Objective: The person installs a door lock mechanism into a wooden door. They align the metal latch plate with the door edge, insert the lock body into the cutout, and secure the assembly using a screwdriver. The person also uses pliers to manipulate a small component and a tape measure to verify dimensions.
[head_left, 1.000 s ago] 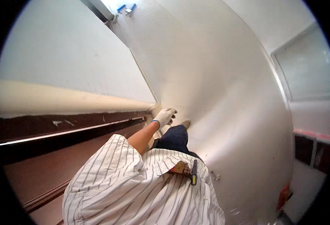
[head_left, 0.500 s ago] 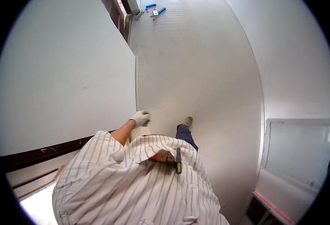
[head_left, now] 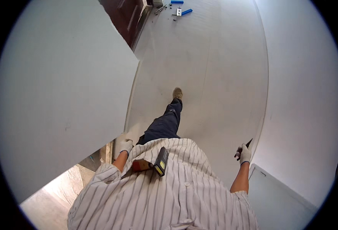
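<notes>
Widest of all, the pale floor (head_left: pixel 222 76) runs from near to far, with a flat white surface (head_left: pixel 61 84) filling the left and a white wall (head_left: pixel 303 96) curving up the right. Here's the striped shirt (head_left: pixel 176 191), near and central, then the dark trouser leg (head_left: pixel 163 124) reaching ahead. Far left, a brown door (head_left: pixel 124 19)! Out front, one tan shoe (head_left: pixel 177 93), planted flat; this looks like a stride, best kept short and down the middle. At the waist hangs a black-and-yellow item (head_left: pixel 161 163), and good footing means not letting it snag.

Now the gloved hands: the left hand (head_left: pixel 125 145) is low beside the white surface's near edge, and whether its fingers are loose or curled around anything, I can't tell. Over on the right, the right hand (head_left: pixel 244 152) has its fingers wrapped around a dark pointed tool (head_left: pixel 248 143), out near the foot of the wall. The tip aims ahead and outward, clear of the leg; the sound play is a firm grip, point away from body and wall. And far off, small blue-handled pieces (head_left: pixel 186 12) lie on the floor: feet should land well clear of those!
</notes>
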### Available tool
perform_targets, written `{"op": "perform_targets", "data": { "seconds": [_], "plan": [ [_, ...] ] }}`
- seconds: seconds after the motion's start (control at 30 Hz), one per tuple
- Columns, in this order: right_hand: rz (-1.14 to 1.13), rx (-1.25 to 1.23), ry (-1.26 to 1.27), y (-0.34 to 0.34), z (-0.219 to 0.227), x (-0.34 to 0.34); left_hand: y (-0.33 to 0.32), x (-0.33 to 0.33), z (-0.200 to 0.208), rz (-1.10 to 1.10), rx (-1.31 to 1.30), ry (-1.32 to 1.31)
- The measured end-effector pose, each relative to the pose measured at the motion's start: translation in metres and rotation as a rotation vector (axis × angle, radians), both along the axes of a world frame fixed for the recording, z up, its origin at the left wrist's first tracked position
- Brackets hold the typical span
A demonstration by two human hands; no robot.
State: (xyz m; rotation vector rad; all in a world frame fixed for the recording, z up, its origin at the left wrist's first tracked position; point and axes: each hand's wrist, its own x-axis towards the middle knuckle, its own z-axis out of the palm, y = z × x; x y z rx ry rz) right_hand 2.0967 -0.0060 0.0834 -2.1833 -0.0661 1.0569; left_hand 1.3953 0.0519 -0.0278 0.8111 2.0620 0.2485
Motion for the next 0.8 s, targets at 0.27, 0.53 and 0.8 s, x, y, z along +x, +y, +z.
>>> {"op": "perform_targets", "data": {
  "seconds": [0.27,0.53,0.8],
  "plan": [
    [0.619,-0.344,0.139,0.099,0.046,-0.005,0.240,0.132,0.051,0.150,0.087,-0.257],
    [0.834,-0.496,0.034,0.183,0.004,0.076,0.493,0.237,0.187,0.141,0.324,-0.451],
    [0.525,-0.460,0.265,0.467,0.011,0.082,0.534,0.200,0.104,-0.056,0.130,0.143]
  ]
}}
